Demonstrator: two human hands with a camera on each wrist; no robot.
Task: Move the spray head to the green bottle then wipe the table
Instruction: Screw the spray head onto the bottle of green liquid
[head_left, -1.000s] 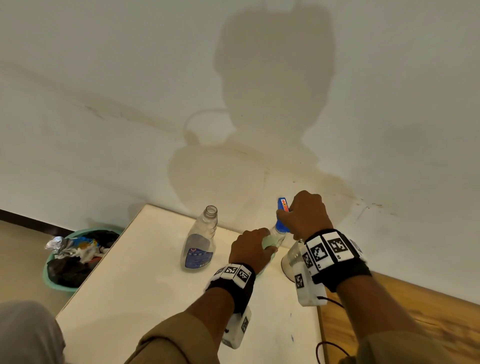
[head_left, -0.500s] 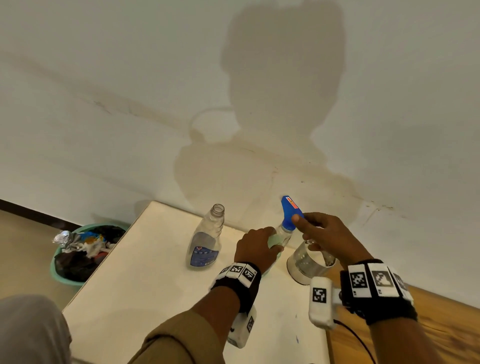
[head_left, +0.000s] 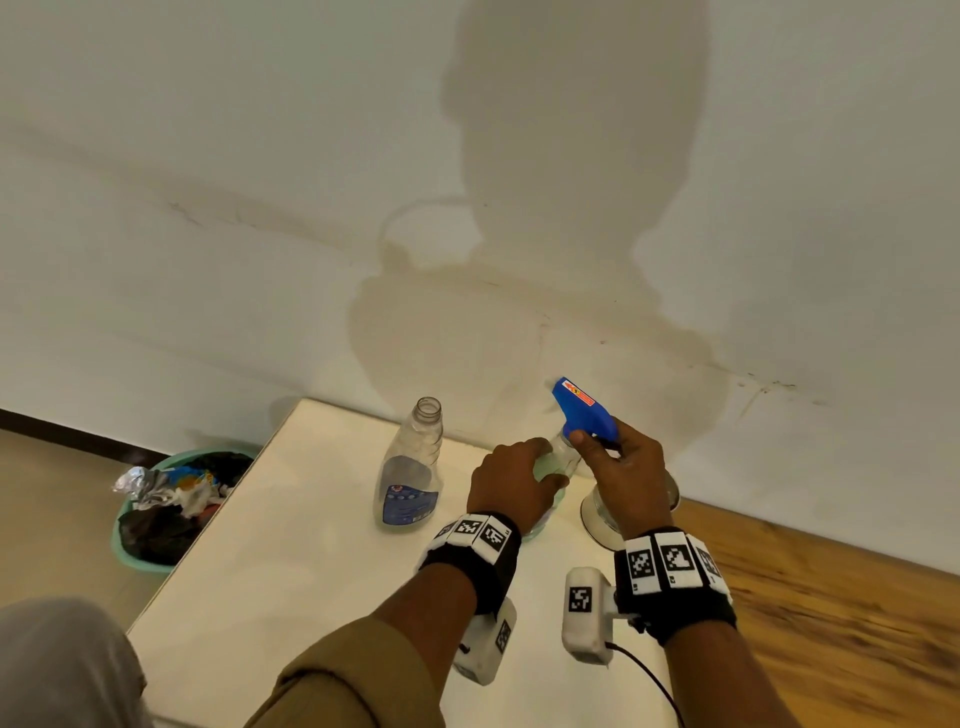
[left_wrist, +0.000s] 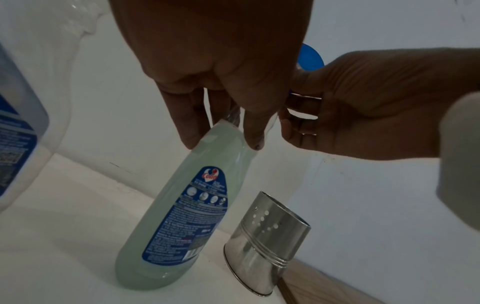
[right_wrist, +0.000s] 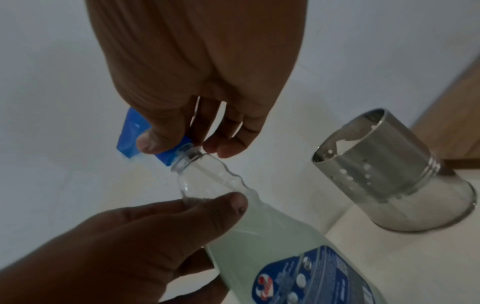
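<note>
The person's left hand (head_left: 511, 480) grips the green bottle (left_wrist: 182, 226) around its shoulder and neck, fingers and thumb curled round the clear upper part. The bottle stands on the white table (head_left: 270, 561), near the wall, its blue label showing in the left wrist view.

The right hand (head_left: 621, 470) pinches the blue spray head (head_left: 584, 410) between thumb and fingers. The spray head sits at the mouth of the green bottle, tilted, with its nozzle end pointing up and toward the wall. In the right wrist view the bottle's threaded opening shows bare just beside the blue collar, so the head is at the mouth but not screwed on.

A second, clear bottle (head_left: 410, 467) stands to the left of the green one, apart from it, with its neck open. A steel holder with small holes (left_wrist: 262, 242) stands just to the right of the green bottle at the table's edge. On the floor to the left of the table is a green bin (head_left: 156, 506) full of rubbish.
</note>
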